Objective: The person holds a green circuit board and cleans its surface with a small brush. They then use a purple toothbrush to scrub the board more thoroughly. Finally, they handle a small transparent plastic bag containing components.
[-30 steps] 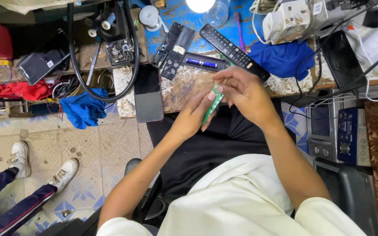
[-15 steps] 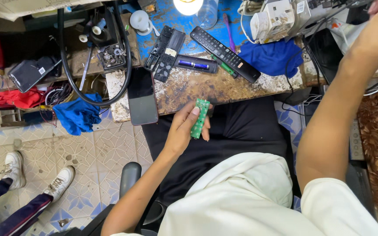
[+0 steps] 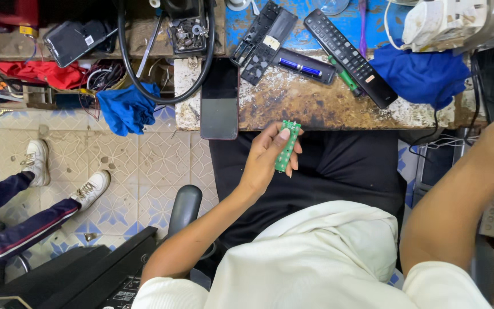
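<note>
Over the lap, at the worktop's near edge: labels run left to right.

Floor, far left: another person's legs in dark trousers and white shoes [image 3: 90, 191] on patterned tiles; keep apart from the work.

Blue cloth [image 3: 128, 109]: draped off the left shelf, well clear.

Phone [image 3: 219, 98]: dark slab overhanging the worktop [image 3: 315, 109] edge, just left of the held part; avoid nudging when moving forward.

Left hand [image 3: 267, 163]: grasping the green circuit board [image 3: 287, 145], thumb on its face, fingers curled behind.

Green circuit board: upright and slightly tilted, above the dark trousers, just below the worktop edge, not touching it.

Handling advice: pinch by the long edges, thumb off the contact side; hold steady and level; bring back over the worktop so a slip lands on wood, not on the floor.

Open remote shell [image 3: 264, 41]: black halves lying near a blue-labelled battery [image 3: 299, 67].

Remote control [image 3: 350, 56]: whole, lying diagonally beside a second blue cloth [image 3: 424, 74].

Right hand: out of frame, only the forearm [image 3: 458, 189] showing at right; state cannot be told.

Change from half a second ago: board and left-hand grip the same, view shifted slightly; right arm now lower across the right edge.
</note>
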